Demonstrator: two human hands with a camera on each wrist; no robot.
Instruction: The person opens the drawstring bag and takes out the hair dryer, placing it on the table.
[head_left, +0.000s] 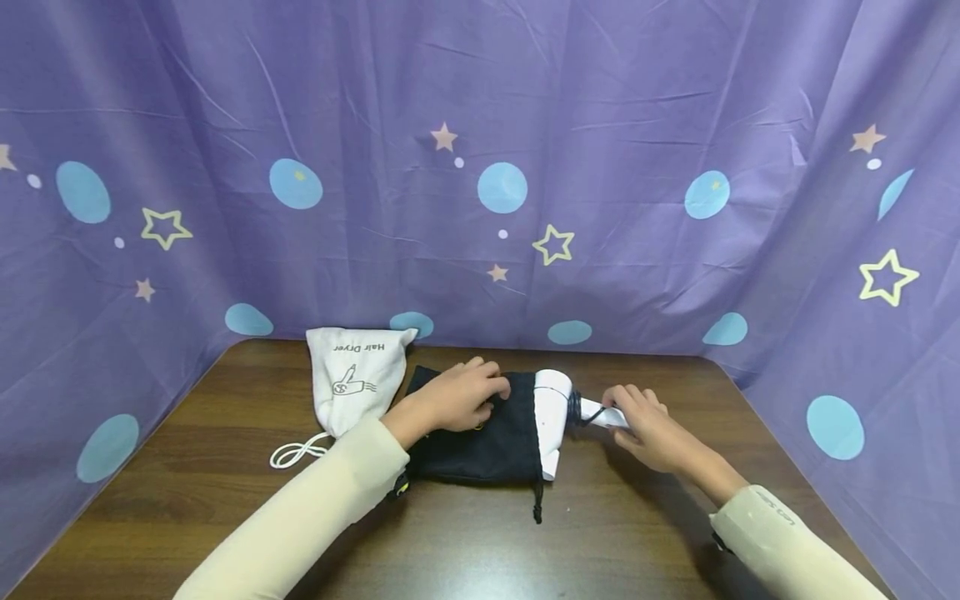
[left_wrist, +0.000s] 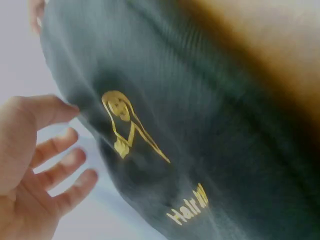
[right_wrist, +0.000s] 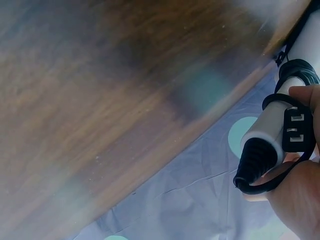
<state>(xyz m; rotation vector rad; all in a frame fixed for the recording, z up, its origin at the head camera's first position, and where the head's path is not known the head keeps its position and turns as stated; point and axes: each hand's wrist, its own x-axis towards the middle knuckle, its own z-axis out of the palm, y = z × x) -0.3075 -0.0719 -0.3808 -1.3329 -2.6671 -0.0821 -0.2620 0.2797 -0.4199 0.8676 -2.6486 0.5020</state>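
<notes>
A white hair dryer (head_left: 553,412) lies on its side, part of its body in the mouth of a black drawstring bag (head_left: 517,454). My right hand (head_left: 648,425) grips its handle (right_wrist: 267,120), fingers round it. A black cord (right_wrist: 300,75) is wound about the handle and a black plug (right_wrist: 297,130) rests against it. My left hand (head_left: 461,396) is over the bag, fingers loosely bent and spread. In the left wrist view, my thumb (left_wrist: 55,110) meets the bag's edge beside its gold print (left_wrist: 125,120). The part of the dryer within the bag is hidden.
A white cloth pouch (head_left: 360,367) printed "Hair Dryer" lies at the back left, its white cord (head_left: 296,450) trailing on the brown wooden table (head_left: 480,542). The bag's black drawstring (head_left: 537,504) hangs toward the front. A purple curtain (head_left: 615,275) encloses the back and sides.
</notes>
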